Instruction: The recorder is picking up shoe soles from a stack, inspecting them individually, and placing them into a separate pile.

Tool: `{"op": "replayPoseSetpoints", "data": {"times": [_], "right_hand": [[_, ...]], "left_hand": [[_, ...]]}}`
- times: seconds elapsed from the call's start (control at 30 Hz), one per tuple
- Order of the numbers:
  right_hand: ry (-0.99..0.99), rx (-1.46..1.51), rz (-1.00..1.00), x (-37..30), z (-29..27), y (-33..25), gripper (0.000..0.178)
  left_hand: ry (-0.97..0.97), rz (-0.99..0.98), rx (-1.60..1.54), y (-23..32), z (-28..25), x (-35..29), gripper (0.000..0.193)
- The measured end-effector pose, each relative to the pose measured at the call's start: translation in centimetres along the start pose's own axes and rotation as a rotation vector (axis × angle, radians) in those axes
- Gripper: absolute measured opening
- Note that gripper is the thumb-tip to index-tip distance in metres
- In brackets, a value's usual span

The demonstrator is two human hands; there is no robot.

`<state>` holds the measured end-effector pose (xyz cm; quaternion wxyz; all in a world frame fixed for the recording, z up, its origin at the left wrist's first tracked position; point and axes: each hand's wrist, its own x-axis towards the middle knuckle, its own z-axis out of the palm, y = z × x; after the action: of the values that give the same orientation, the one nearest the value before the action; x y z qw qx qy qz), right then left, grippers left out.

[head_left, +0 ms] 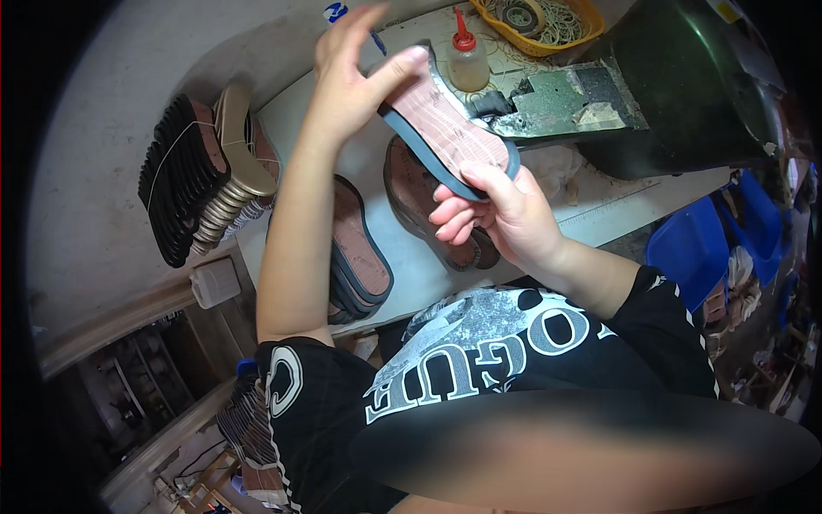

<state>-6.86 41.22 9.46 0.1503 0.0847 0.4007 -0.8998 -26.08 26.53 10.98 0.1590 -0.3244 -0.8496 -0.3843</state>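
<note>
The right hand [505,206] grips the near end of a pink shoe sole [449,124] with its thumb on the upper face, while the left hand [347,81] is open, fingers spread, thumb over the far end. The sole is held above a white table [360,158], on which a stack of soles [364,257] lies to the left. Beyond it stand a red-tipped bottle [467,67] and, to the right, a green machine [685,94].
</note>
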Motion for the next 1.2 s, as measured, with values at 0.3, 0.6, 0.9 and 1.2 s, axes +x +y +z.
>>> {"op": "replayPoseSetpoints", "data": {"times": [0.3, 0.6, 0.9, 1.2], "right_hand": [[0.033, 0.039, 0.076, 1.0, 1.0, -1.0, 0.046], [0.064, 0.028, 0.105, 1.0, 1.0, -2.0, 0.047], [0.049, -0.017, 0.105, 0.7, 0.8, -3.0, 0.044], [0.017, -0.097, 0.083, 1.0, 0.2, -3.5, 0.039]], "left_hand": [[-1.005, 0.234, -0.012, 3.2, -1.8, 3.5, 0.034], [-1.043, -0.233, -0.199, 4.1, -2.6, 2.1, 0.033], [-0.89, -0.45, -0.14, 5.6, -3.6, -1.1, 0.035], [-0.813, -0.59, -0.182, 6.1, -3.4, -2.3, 0.041]]}}
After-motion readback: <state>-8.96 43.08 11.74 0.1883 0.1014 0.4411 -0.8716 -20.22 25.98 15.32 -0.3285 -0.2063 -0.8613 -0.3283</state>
